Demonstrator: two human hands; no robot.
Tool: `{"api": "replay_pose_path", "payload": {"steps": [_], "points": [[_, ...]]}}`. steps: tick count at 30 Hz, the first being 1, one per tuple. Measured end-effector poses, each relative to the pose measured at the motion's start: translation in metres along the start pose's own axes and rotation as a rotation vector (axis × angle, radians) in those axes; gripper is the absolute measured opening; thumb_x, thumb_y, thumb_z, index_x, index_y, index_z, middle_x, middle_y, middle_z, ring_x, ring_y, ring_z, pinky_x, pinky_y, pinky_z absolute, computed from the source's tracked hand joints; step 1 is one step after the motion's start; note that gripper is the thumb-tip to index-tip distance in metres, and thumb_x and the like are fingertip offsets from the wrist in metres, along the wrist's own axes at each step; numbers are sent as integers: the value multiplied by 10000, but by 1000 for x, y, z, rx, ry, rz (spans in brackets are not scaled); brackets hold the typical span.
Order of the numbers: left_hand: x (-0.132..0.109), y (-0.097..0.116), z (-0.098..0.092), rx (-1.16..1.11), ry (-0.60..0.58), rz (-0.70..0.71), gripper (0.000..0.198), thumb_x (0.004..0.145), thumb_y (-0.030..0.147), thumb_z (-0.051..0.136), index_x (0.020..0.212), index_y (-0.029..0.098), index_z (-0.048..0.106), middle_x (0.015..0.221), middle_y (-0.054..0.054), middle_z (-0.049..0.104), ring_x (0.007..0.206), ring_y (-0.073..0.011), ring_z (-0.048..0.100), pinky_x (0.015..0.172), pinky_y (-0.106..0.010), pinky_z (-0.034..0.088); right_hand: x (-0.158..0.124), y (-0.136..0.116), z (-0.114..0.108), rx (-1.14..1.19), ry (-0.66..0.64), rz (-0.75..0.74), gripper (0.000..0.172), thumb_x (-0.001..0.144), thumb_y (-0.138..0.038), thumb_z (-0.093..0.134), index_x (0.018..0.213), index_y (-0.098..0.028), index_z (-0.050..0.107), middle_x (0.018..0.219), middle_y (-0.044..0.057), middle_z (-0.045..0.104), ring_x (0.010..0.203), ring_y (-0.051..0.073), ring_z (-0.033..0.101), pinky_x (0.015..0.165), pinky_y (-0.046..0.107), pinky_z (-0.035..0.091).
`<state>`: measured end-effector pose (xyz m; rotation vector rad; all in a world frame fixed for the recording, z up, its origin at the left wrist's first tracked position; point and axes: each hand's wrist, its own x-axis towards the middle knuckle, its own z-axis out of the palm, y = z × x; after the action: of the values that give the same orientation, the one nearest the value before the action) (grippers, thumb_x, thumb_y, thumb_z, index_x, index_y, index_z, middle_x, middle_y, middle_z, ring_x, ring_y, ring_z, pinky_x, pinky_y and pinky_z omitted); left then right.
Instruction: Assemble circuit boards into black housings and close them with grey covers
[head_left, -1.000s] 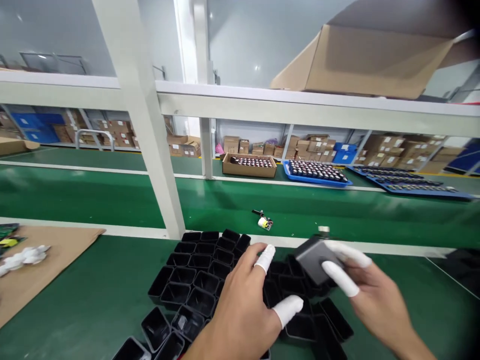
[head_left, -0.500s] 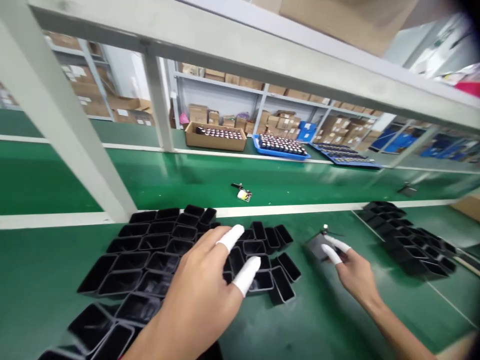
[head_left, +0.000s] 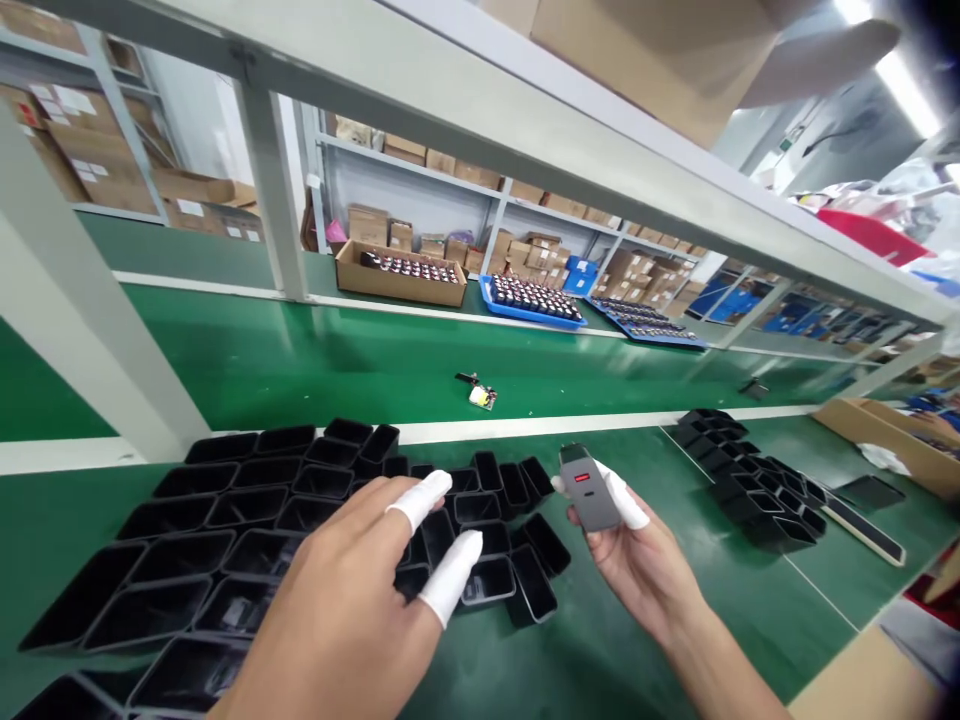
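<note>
My right hand [head_left: 637, 550] grips a dark grey charger case [head_left: 589, 490], tilted so that its end face with a red USB port and a smaller slot shows. White finger cots cover some fingertips. My left hand [head_left: 360, 590] hovers over the black open-topped cases [head_left: 247, 505], thumb and index finger apart, with nothing between them. Several of these cases stand packed side by side on the green bench [head_left: 510, 660]. Two cases [head_left: 534, 580] sit at the right edge of the group, nearest to my right hand.
A small circuit board [head_left: 482, 397] lies behind the white strip. More black cases [head_left: 750, 480] stand at the right, beside a long pale-edged bar [head_left: 862, 525]. Farther back are a carton of parts [head_left: 401, 285] and a blue tray [head_left: 529, 310]. A shelf beam [head_left: 480, 130] crosses above.
My right hand has lifted and turned the charger case, so its port face now shows. My left hand stays open over the black cases. The view has shifted to the right.
</note>
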<state>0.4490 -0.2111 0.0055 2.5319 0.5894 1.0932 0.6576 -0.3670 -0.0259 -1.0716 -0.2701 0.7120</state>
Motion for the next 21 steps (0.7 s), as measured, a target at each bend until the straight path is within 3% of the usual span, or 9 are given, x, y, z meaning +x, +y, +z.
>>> {"api": "replay_pose_path", "payload": {"steps": [5,14,21], "points": [[2,2,-1,-15,-3,46,270,954,343,509,1030,179,709,901,-63,752,784,-253,748,647,-378,655,6,6,3,39,-27,58,402,652,-319,950,996,-190,787,905,121,783,621,185,737,513,177,608],[1,3,1,-69,-17,67,262,937,239,506,1034,117,717,882,-102,746,795,-292,742,659,-464,663,8,9,13,31,-49,134,396,642,-301,954,986,-185,794,921,152,780,598,187,736,502,171,602],[-3,2,4,-27,-65,48,240,887,239,600,1064,137,728,961,-123,759,872,-333,739,727,-483,657,8,15,16,-68,-49,96,404,675,-380,926,1000,-190,781,875,119,781,590,186,722,483,193,598]]}}
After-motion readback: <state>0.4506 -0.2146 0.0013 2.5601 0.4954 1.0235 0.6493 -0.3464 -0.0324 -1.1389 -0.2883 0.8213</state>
